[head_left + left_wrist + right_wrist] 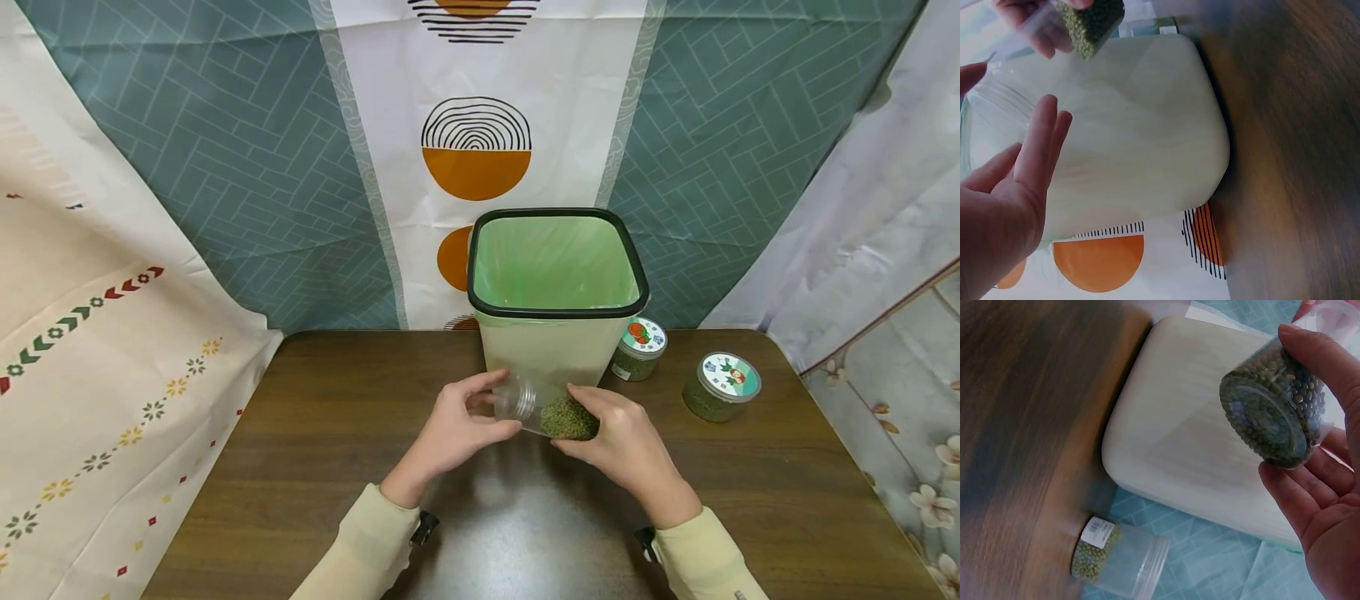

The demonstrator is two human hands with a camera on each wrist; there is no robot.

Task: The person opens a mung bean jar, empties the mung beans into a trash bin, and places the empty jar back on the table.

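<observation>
- The right hand (618, 425) grips a clear round plastic jar of small green beans (567, 419) near its base, thumb and fingers curled round it
- That jar is tipped on its side in front of a pale square plastic bin with a black rim (558, 314), mouth toward the left hand (457, 421)
- The left hand's fingers are fairly straight, spread from the thumb about the jar's mouth; whether they touch it I cannot tell
</observation>
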